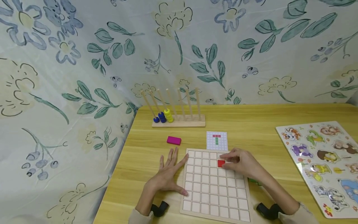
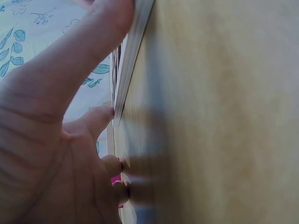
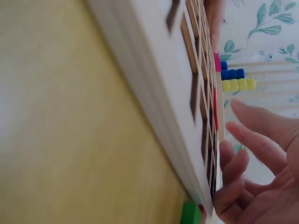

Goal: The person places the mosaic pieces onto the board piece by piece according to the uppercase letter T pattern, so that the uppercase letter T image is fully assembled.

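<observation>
A wooden grid board (image 1: 205,189) lies in front of me. One red square tile (image 1: 221,163) sits in a cell near its upper right. My right hand (image 1: 242,161) is over that corner, thumb and index fingertips close beside the tile. In the right wrist view its thumb and index finger stand apart, nothing between them, near the red strip of the tile (image 3: 215,109). My left hand (image 1: 167,175) is spread, index fingertip and thumb at the board's left edge. The left wrist view shows the thumb (image 2: 93,42) against the board's side.
Behind the board lies a pattern card (image 1: 217,141) with a red and green T. A magenta block (image 1: 174,140) is to its left, a peg stand (image 1: 181,123) with blue and yellow beads farther back. Green pieces (image 1: 254,181) lie by the board's right edge, an animal puzzle (image 1: 316,155) beyond.
</observation>
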A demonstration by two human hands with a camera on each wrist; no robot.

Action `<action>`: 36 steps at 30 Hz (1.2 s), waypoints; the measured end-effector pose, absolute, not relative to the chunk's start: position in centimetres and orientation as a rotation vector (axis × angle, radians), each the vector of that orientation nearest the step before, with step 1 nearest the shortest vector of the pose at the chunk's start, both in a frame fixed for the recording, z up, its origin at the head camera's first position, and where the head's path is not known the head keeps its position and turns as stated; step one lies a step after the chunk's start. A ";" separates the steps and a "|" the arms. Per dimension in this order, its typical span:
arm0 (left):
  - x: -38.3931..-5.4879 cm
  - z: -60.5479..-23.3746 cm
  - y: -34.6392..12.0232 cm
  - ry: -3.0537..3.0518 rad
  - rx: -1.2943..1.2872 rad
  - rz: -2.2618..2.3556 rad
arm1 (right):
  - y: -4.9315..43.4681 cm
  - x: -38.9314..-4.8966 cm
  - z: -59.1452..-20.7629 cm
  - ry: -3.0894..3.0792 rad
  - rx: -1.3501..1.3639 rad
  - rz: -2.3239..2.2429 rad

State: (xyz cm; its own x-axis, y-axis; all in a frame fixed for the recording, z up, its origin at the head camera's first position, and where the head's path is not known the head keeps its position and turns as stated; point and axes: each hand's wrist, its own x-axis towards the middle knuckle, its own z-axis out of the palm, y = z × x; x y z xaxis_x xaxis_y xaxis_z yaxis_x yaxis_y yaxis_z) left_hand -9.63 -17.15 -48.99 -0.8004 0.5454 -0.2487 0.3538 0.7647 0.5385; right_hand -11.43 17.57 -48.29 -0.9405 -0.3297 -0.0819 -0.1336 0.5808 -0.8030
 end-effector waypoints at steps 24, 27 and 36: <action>-9.5 -48.7 -17.2 2.545 0.656 0.698 | 28.1 -7.0 -48.2 2.841 -0.333 -1.143; -9.6 -48.7 -17.2 2.548 0.659 0.693 | 28.3 -6.9 -48.7 2.828 -0.360 -1.156; -9.7 -48.8 -17.1 2.545 0.667 0.700 | 28.5 -6.6 -49.5 2.778 -0.355 -1.189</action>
State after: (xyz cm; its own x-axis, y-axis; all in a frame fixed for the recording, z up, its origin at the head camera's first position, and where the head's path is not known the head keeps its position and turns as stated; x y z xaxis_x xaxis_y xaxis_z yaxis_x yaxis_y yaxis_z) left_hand -9.66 -17.06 -48.75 -0.7987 0.5430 -0.2594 0.3339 0.7585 0.5597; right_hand -6.64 28.55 -49.53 -0.9679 -0.2512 0.0009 -0.1741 0.6681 -0.7234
